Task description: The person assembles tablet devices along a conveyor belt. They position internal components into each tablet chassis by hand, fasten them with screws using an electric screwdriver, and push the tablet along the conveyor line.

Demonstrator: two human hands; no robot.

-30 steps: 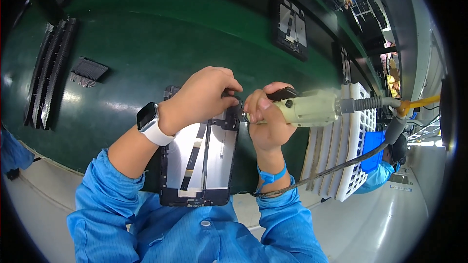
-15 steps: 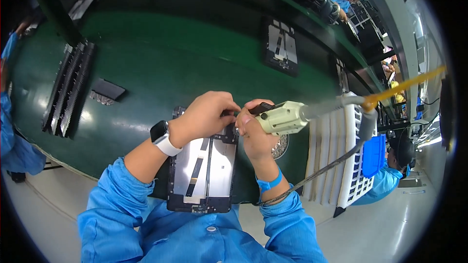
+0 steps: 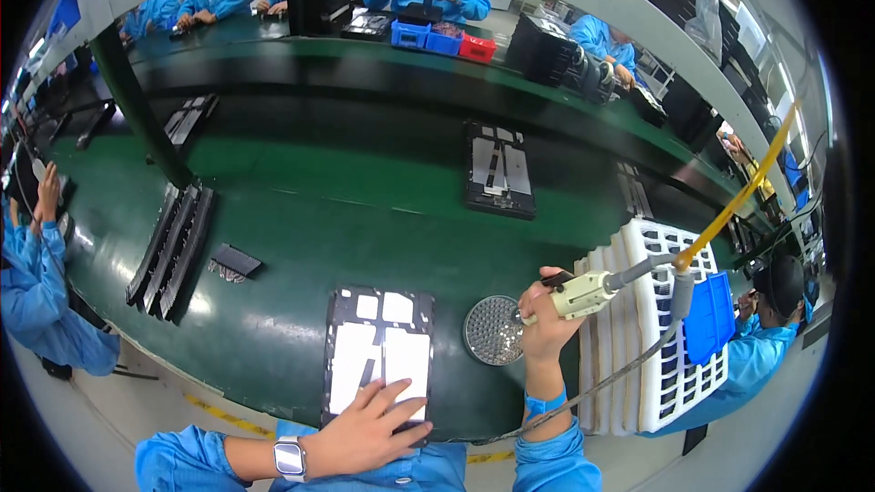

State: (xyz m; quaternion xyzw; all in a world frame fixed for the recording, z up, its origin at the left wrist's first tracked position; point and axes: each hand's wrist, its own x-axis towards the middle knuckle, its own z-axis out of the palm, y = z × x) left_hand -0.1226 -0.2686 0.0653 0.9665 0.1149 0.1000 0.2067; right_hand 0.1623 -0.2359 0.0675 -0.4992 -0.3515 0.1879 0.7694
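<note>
A tablet housing (image 3: 334, 346) with black edges and bright white panels lies in front of me at the bench's near edge. My left hand (image 3: 374, 428) rests on its near part with fingers spread, holding nothing. Out to the right, my right hand (image 3: 544, 333) is wrapped round a pale green electric screwdriver (image 3: 588, 294) with a dark lever. The tool lies nearly sideways, its tip end over the rim of a round dish of small screws (image 3: 492, 330); the tip itself is hard to make out. The screwdriver's grey cable runs to a yellow cord at upper right.
Stacked white trays (image 3: 643, 328) with a blue bin (image 3: 709, 319) stand to the right. Another tablet housing (image 3: 499, 169) lies farther back. Black toothed strips (image 3: 173, 251) and a small dark block (image 3: 237, 261) sit at left. Co-workers in blue are around the bench.
The view has tilted up. My hands have parted: the left came back flat onto the tablet housing, and the right carried the screwdriver rightward to the screw dish.
</note>
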